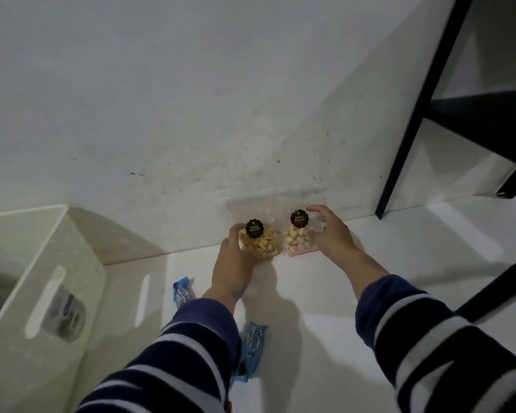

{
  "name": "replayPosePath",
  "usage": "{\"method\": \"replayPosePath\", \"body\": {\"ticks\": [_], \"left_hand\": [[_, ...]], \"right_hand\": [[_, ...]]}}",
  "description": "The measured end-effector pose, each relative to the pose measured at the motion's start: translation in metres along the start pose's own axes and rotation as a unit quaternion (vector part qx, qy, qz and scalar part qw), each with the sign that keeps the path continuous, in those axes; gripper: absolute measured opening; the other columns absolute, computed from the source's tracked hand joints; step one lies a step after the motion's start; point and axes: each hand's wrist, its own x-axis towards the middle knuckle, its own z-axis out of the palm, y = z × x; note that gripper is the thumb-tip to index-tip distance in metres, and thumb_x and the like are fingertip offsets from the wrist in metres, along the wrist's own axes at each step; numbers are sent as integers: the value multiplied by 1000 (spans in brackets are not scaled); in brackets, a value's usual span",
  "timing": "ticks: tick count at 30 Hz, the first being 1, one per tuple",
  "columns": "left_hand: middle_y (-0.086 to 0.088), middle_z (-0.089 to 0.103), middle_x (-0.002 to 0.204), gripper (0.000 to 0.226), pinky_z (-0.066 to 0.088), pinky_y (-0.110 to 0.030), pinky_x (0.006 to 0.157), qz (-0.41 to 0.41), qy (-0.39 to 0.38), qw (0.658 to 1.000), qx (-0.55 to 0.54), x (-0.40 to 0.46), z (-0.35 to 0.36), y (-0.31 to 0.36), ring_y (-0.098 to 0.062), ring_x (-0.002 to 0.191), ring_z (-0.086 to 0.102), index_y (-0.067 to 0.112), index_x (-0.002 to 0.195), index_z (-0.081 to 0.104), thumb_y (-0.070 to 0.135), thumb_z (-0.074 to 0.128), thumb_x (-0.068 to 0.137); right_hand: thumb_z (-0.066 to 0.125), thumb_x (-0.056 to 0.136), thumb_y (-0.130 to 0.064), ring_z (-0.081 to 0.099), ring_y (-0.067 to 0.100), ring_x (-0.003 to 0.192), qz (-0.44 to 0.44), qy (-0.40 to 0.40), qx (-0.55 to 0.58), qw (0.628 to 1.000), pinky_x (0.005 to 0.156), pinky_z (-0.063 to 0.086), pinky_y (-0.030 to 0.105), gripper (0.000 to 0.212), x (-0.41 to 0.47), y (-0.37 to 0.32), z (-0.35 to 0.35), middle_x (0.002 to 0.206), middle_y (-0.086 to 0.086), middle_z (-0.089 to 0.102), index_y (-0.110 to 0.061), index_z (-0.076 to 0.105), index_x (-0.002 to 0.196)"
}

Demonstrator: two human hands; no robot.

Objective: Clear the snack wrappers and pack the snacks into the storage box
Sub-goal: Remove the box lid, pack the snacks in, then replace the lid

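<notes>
White floor runs along the wall, where the left hand (231, 257) grips the peanut bag (259, 239) and the right hand (329, 232), fingers spread, touches the pastel-candy bag (298, 238) just beside it; the storage box (42, 263) lies well left of both.

Clear glossy plastic snack bags (259, 242), a matt white plastic storage box (42, 293), a glossy white floor (340, 338).

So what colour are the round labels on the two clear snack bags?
Black with gold lettering, on both round labels, seen in the head view.
</notes>
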Motion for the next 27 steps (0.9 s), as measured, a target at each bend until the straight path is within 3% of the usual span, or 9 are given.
{"method": "replayPosePath", "body": {"ticks": [3,6,13,20,24,27], "left_hand": [[-2,56,120,60,54,-49,79,8,14,1000,15,9,10,-5,-27,95,62,50,127,29,11,50,86],[2,58,115,59,53,-44,78,9,46,998,35,8,10,-5,-26,90,63,48,129,31,11,51,87],[0,59,113,62,55,-44,79,22,85,996,-15,-18,-12,-6,-24,93,63,43,134,37,3,50,87],[0,56,109,64,52,-30,71,67,126,988,-65,-44,-107,15,-22,92,61,34,136,42,-6,50,87],[-1,56,108,62,54,-34,75,97,138,983,-72,-61,-181,21,-24,93,61,34,136,42,-3,53,87],[-2,57,107,61,52,-30,70,113,145,980,-81,-77,-241,13,-24,89,62,32,136,43,-3,54,87]], "right_hand": [[48,84,12,52,17,101,0,28,4,1000,75,46,26,58,6,14,10,112,-3,49,-29,56,125],[47,86,12,53,16,89,13,54,8,998,64,46,22,55,2,21,13,103,-2,48,-29,59,121],[52,88,8,55,17,89,16,40,-3,999,73,53,30,56,-25,-3,7,100,-3,49,-39,62,116],[54,87,5,50,10,70,-67,52,-17,996,77,54,35,52,-72,-96,-5,77,-11,44,-35,63,118],[55,84,5,48,12,65,-109,54,-22,992,64,47,28,54,-105,-162,6,79,-10,47,-34,62,121],[54,85,3,50,12,72,-120,56,-13,991,68,46,27,53,-133,-207,29,83,-11,47,-33,60,123]]}}
